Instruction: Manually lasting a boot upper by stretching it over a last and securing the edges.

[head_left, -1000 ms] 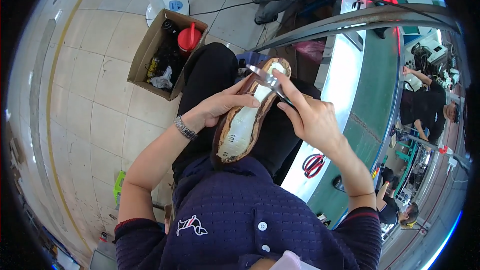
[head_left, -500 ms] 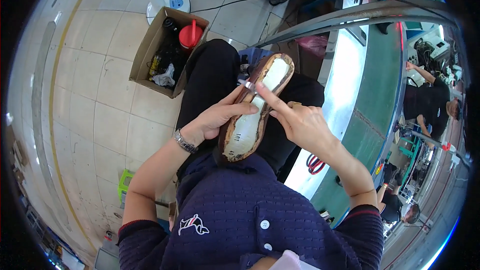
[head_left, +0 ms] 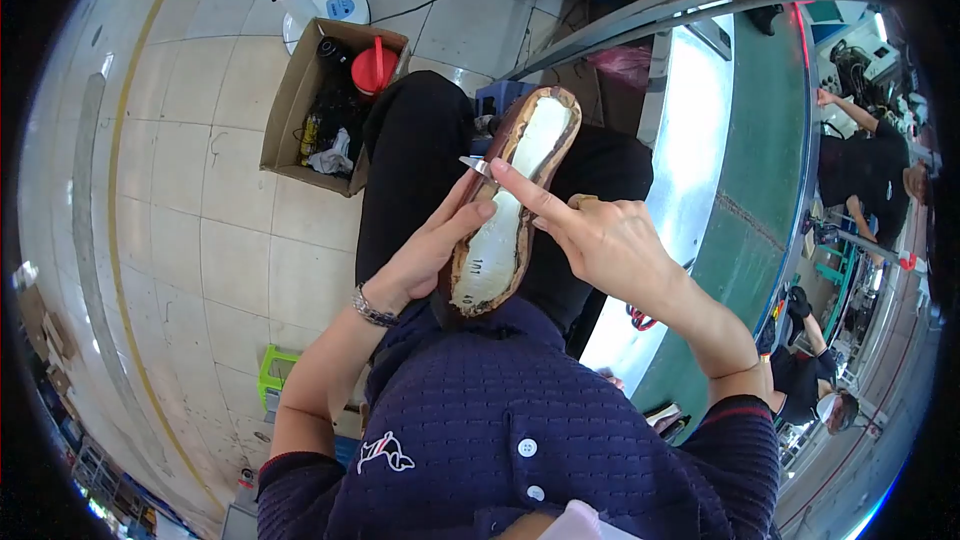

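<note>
A dark brown shoe (head_left: 513,215) on its last lies bottom up over my lap, toe end away from me. Its underside has a pale insole (head_left: 540,145) ringed by tan and blackened turned-in leather edges. My left hand (head_left: 420,250) grips the shoe from the left side, thumb pressed on the insole. My right hand (head_left: 610,240) is closed on a short metal blade (head_left: 478,167), with the index finger stretched along it. The blade crosses the shoe's left edge near the middle, its tip sticking out past it. Any handle is hidden under the right hand.
A cardboard box (head_left: 285,130) with a red lidded container (head_left: 374,68) stands on the floor at left. A fan base (head_left: 340,8) is behind it. At right runs a green conveyor belt (head_left: 735,200) beside a metal ledge (head_left: 690,130). Other people (head_left: 865,180) work beyond it.
My right hand and the blade have moved slightly left over the shoe's edge. My left thumb has slid a little back toward the left edge. The shoe has shifted slightly with the view.
</note>
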The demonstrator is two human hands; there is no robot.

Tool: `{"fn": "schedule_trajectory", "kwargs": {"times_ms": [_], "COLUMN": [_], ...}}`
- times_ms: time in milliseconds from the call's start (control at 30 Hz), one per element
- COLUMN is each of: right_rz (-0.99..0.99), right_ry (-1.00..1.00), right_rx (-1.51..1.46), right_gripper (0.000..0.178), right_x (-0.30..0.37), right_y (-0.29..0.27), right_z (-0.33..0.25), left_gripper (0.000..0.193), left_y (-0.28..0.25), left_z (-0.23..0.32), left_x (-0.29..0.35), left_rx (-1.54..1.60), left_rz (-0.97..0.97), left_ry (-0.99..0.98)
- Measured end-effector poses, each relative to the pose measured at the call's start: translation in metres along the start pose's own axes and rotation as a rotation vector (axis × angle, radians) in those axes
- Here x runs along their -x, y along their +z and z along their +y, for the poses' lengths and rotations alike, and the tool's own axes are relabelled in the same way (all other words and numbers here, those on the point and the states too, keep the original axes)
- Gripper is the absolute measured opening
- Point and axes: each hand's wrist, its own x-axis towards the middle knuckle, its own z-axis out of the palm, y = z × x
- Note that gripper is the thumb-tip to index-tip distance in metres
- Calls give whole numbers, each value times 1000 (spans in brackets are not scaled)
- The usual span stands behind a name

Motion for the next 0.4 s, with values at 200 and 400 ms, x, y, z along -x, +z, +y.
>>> {"fn": "schedule_trajectory", "kwargs": {"times_ms": [200, 400], "right_rz": [132, 78], "right_ry": [-126, -168], "right_rx": [-132, -151], "right_gripper": [72, 82], "right_x": [15, 20], "right_y": [-6, -1], "right_z": [-3, 13], "left_gripper": [77, 77], "left_y": [0, 4], "left_z": [1, -32], "left_x": [-5, -40], "left_rx": [-39, 37], "left_rz": [-66, -1], "left_ry": [-80, -131]}}
